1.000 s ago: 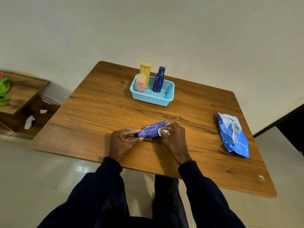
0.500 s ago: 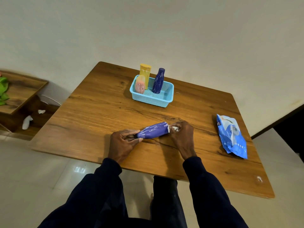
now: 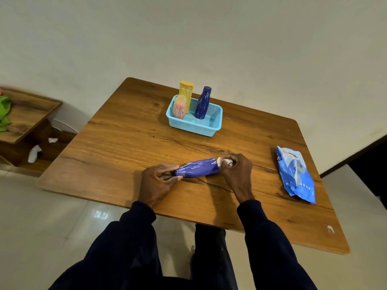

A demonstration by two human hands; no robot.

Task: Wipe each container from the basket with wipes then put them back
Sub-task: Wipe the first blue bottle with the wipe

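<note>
Pinching bottle (image 3: 199, 169) neck with left hand (image 3: 156, 185), gripping wipe (image 3: 225, 161) at its base with right hand (image 3: 237, 174); probably light, stiff, slick, best held at neck.

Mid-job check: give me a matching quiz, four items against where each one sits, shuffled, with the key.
Items:
1. horizontal purple bottle
2. yellow bottle
3. wipes pack
4. white wipe

Places:
A. upright in the blue basket
B. bunched in the right hand
C. flat on the table, right side
D. between both hands, narrow end in the left hand

Pairs: 1-D, 2-A, 3-C, 4-B
</note>
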